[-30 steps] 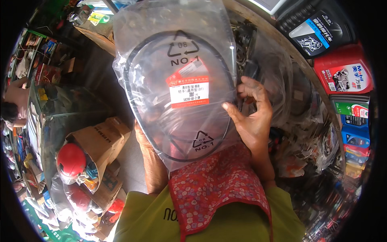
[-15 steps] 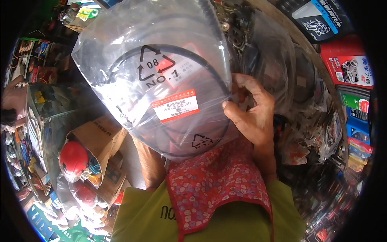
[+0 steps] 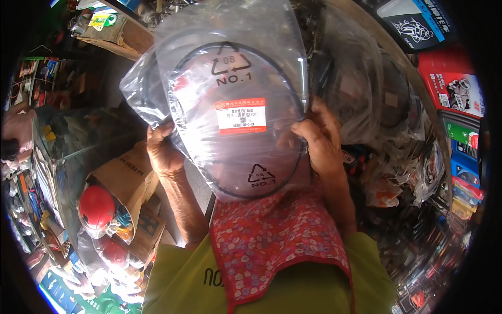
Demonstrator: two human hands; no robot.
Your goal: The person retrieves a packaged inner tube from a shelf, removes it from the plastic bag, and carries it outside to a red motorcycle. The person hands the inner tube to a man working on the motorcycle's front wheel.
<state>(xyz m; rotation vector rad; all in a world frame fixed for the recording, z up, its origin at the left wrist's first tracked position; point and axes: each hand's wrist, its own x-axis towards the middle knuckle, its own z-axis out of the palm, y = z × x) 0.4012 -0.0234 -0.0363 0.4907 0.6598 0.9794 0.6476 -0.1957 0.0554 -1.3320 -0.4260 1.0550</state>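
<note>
I hold a clear plastic bag (image 3: 235,78) up in front of me with both hands. Inside it lies a thin black ring, a coiled cable or belt (image 3: 293,89), and a red and white label (image 3: 241,115) sits on the bag's front. My left hand (image 3: 163,152) grips the bag's left edge. My right hand (image 3: 316,138) pinches the right edge, fingers curled over the plastic. A red flowered cloth (image 3: 277,240) hangs below the bag over my yellow-green shirt.
More clear bags (image 3: 366,94) of parts hang to the right. Red, green and blue boxes (image 3: 452,89) line the right wall. At lower left stand cardboard boxes (image 3: 125,178) and a red helmet (image 3: 95,205), beside a glass case (image 3: 68,136).
The bag has swung upright and nearer the middle. My left hand has come up into view and taken its left edge. My right hand has shifted up along the right edge.
</note>
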